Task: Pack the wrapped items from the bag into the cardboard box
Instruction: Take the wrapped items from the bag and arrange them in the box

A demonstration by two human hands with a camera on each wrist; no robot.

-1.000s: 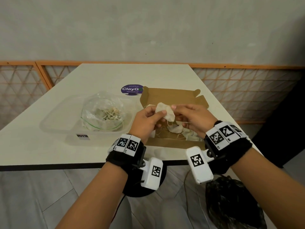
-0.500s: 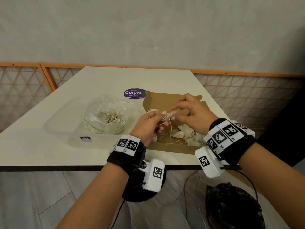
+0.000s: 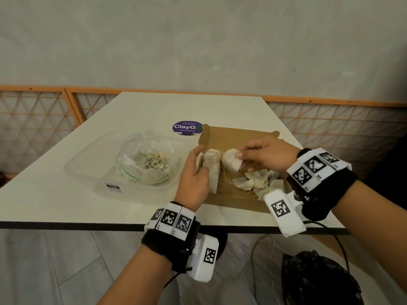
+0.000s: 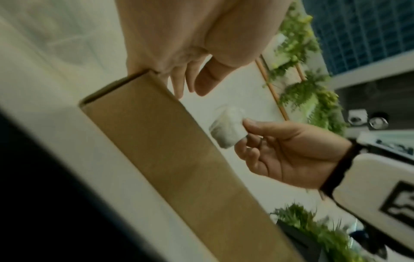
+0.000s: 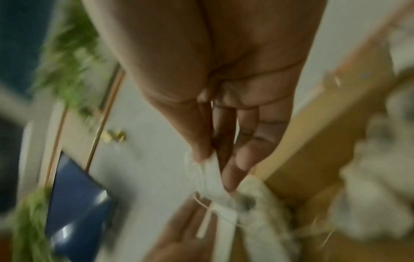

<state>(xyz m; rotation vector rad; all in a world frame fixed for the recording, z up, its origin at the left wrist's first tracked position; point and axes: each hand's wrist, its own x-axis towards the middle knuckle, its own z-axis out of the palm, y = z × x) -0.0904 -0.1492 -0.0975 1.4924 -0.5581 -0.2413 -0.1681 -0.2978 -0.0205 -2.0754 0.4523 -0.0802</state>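
The open brown cardboard box (image 3: 240,137) lies on the table, with several pale wrapped bags with strings (image 3: 253,182) loose inside. A row of wrapped bags (image 3: 211,170) stands upright along its left wall (image 4: 168,150). My left hand (image 3: 201,161) rests against that wall and row, its fingers (image 4: 179,85) relaxed and holding nothing. Over the box, my right hand (image 3: 239,159) pinches one wrapped bag (image 3: 230,162) between thumb and fingers; the left wrist view shows this wrapped bag (image 4: 227,127) too. The clear plastic bag (image 3: 145,160), left of the box, holds more wrapped bags.
The clear bag sits in a shallow transparent tub (image 3: 88,164). A round purple sticker (image 3: 187,128) is on the table behind the box. The table's front edge (image 3: 110,225) is near my wrists. A black bag (image 3: 319,280) lies on the floor at the right.
Both hands were holding one wrapped bag together above the box. They have parted: the right keeps a bag, and the left has dropped to the box's left wall.
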